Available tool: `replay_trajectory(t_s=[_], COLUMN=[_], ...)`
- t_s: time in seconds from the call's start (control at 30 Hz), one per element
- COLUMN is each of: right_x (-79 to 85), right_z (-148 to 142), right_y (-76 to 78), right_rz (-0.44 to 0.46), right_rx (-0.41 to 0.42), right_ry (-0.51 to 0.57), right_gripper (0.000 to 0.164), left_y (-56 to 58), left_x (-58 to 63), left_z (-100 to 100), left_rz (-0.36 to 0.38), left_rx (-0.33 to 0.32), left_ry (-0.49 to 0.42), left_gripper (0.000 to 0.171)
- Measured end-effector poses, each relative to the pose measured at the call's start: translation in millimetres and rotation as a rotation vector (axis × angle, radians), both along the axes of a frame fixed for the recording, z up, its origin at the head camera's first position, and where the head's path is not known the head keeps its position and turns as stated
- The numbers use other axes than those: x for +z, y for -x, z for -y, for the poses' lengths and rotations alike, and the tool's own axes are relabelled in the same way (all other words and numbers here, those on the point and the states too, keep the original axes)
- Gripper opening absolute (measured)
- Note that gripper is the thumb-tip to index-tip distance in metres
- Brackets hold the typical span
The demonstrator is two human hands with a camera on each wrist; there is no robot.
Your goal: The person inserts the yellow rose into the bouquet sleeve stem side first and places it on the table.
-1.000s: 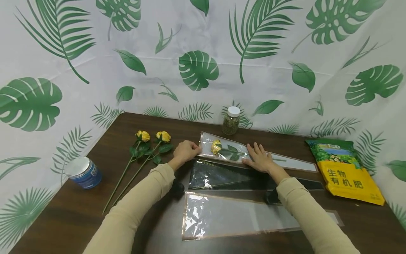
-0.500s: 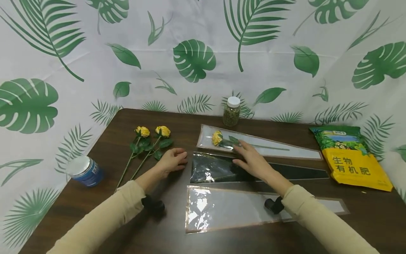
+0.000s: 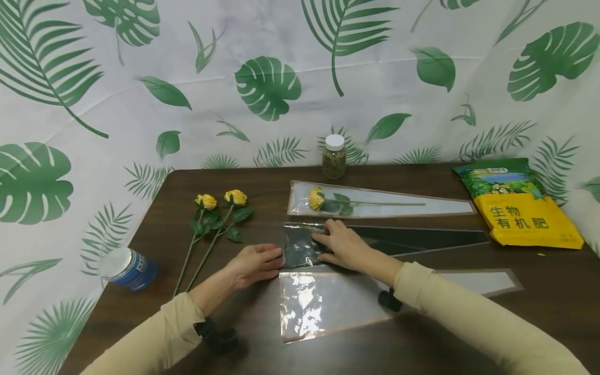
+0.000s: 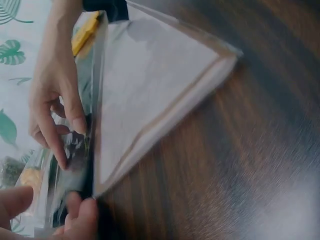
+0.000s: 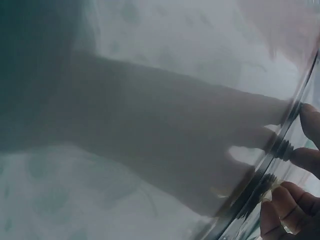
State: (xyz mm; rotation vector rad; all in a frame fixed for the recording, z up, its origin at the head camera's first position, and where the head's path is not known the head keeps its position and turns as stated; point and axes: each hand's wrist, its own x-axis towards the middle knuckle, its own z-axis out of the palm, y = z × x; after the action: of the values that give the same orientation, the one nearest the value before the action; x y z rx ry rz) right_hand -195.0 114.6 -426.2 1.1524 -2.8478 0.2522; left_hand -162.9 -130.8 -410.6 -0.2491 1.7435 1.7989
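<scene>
A black-backed clear flower sleeve (image 3: 300,247) lies flat in the middle, its wide end to the left. My left hand (image 3: 255,265) is at that wide end, fingertips right at the edge, thumb apart from the fingers in the left wrist view. With its fingertips down, my right hand (image 3: 344,245) touches the top of the black sleeve, thumb and fingers spread. Beyond it lies a white sleeve (image 3: 445,205) with one yellow rose (image 3: 316,198) inside. Nearer me is another white sleeve (image 3: 342,302), partly hidden by the right forearm.
Two yellow roses, a left one (image 3: 206,202) and a right one (image 3: 236,197), lie on the dark wooden table (image 3: 262,344). A blue can (image 3: 136,273) stands left of them. At the back is a white-lidded jar (image 3: 334,159); a yellow-green fertilizer bag (image 3: 525,213) lies right.
Both hands have left the white sleeve with the rose. The left moved back, then to the black sleeve's wide end; the right came down and left onto the black sleeve.
</scene>
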Motion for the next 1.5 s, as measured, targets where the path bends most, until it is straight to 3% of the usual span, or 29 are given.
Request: replay_trajectory(t_s=[0.17,0.3,0.4,0.53,0.67,0.83,1.03,1.23,1.5], right_x=[0.2,-2.4,-3.4,0.3,7.0,9.1,6.1,0.8,1.0], right_z=[11,18,19,8,0,11,25,22,13], right_y=[2.4,4.2,4.5,3.5,4.2,4.6,2.2,-1.2,-9.1], right_rz=[-0.02,-0.044,-0.031,0.102,0.257,0.34,0.248,0.186,0.324], right_rx=[0.021,0.034,0.056,0.008,-0.095,-0.122,-0.152,-0.168,-0.184], right_ry=[-0.001,0.0,0.012,0.115,0.382,0.623,0.67,0.678,0.817], right_gripper=[0.052,0.052,0.051,0.045,0.035,0.036,0.029,0.026,0.027], left_y=[4.8,7.9,8.9,10.2,13.2,13.9,12.6,12.5,21.7], left_x=[-0.4,-4.7,-13.5,-23.5,-24.5,-20.9,-17.3,-21.7,-22.1], left_z=[-2,-4,-8,-22,-38,-44,-44,-44,-31], left_rz=[-0.006,-0.119,-0.2,-0.238,-0.284,-0.309,-0.361,-0.393,-0.392], left_rx=[0.008,-0.034,0.0,0.025,-0.012,-0.001,-0.028,-0.003,0.094], left_ry=[0.115,0.222,0.267,0.224,0.184,0.184,0.185,0.157,0.282], left_gripper=[0.057,0.053,0.037,0.029,0.03,0.024,0.028,0.032,0.025])
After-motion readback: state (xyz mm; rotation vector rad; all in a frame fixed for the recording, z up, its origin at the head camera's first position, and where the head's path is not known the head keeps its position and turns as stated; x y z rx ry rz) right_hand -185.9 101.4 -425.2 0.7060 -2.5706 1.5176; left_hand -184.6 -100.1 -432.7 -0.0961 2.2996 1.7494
